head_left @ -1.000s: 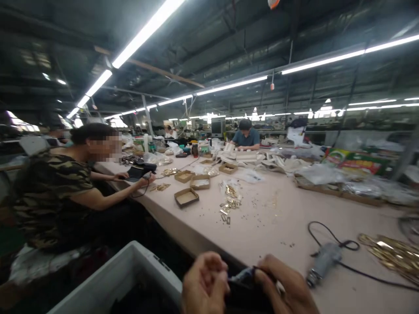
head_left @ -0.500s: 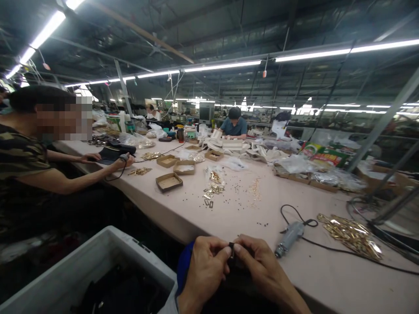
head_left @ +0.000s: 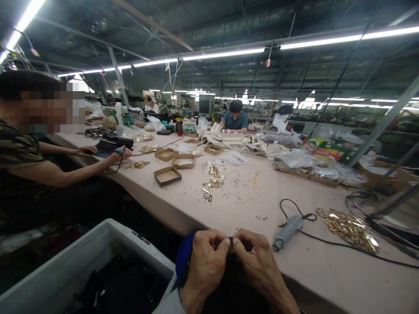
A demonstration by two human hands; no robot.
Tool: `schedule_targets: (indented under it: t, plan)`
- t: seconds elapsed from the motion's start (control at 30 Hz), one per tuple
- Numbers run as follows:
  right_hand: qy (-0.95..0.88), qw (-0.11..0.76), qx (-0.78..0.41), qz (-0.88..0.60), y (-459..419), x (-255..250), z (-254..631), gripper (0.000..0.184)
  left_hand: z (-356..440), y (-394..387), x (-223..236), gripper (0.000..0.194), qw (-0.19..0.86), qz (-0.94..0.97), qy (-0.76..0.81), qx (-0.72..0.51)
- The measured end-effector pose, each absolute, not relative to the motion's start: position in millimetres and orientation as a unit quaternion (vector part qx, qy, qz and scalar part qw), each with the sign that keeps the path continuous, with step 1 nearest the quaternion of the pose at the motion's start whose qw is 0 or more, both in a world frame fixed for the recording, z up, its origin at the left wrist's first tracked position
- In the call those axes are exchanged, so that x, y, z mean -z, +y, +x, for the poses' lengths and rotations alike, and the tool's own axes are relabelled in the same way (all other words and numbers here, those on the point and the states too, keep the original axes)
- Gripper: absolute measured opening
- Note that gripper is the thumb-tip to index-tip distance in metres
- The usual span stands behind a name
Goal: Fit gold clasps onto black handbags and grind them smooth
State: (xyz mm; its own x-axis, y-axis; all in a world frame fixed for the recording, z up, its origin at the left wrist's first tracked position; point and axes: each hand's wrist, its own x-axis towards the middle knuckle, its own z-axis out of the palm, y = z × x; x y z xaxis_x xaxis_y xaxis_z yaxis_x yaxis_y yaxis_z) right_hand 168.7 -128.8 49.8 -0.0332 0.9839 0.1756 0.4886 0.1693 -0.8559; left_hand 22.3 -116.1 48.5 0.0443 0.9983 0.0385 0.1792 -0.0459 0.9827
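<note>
I see that the left hand (head_left: 207, 264) and the right hand (head_left: 257, 261), more apart one second ago, have now come close. Each pinches the small dark piece (head_left: 231, 245) with thumb and forefinger; it sits between their tips. I judge this as fine fingertip work. The grey power tool (head_left: 290, 231) lies untouched, just right of the right hand.

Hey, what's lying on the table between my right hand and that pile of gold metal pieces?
In the head view, a grey tool and part of a black cord lie between your right hand and the gold pile.
</note>
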Motion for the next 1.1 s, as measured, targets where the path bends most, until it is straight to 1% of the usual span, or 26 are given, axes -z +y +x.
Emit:
schedule_targets:
  t: [0.1, 0.23, 0.37, 0.4, 0.53, 0.63, 0.77, 0.83, 0.97, 1.1]
  plan:
    - [-0.652, 0.396, -0.327, -0.558, -129.1, -50.3, 171.7, 0.037, 19.3, -113.8, -46.2, 0.023, 0.513, 0.539, 0.511, -0.43]
    - [-0.663, 0.387, -0.331, -0.549, -129.5, -52.0, 175.1, 0.041, 18.9, -112.6, -47.4, 0.029, 0.531, 0.537, 0.505, -0.419]
    - [-0.663, 0.386, -0.331, -0.549, -130.5, -52.5, 175.8, 0.042, 20.3, -110.8, -50.9, 0.013, 0.554, 0.516, 0.501, -0.419]
    - [-0.659, 0.387, -0.335, -0.551, -130.7, -52.1, 175.7, 0.042, 19.8, -110.3, -51.3, 0.012, 0.56, 0.511, 0.502, -0.415]
    - [-0.641, 0.392, -0.35, -0.558, -129.6, -48.1, 175.1, 0.042, 13.7, -109.7, -50.0, 0.022, 0.594, 0.525, 0.481, -0.374]
    - [-0.633, 0.397, -0.363, -0.557, -126.7, -43.2, 174.4, 0.041, 9.5, -111.1, -48.3, 0.026, 0.59, 0.544, 0.465, -0.375]
    - [-0.624, 0.406, -0.387, -0.544, -122.9, -38.3, 174.4, 0.039, 9.1, -112.1, -48.3, 0.02, 0.558, 0.556, 0.47, -0.399]
    - [-0.631, 0.402, -0.391, -0.536, -122.7, -37.5, 175.7, 0.034, 9.6, -111.0, -48.3, 0.018, 0.541, 0.552, 0.481, -0.413]
    - [-0.658, 0.388, -0.406, -0.501, -125.2, -36.8, 180.0, 0.011, 10.5, -107.4, -46.4, 0.019, 0.53, 0.536, 0.505, -0.421]
    - [-0.648, 0.393, -0.402, -0.515, -127.8, -34.2, 178.4, 0.008, 13.8, -105.3, -45.0, 0.019, 0.538, 0.525, 0.51, -0.418]
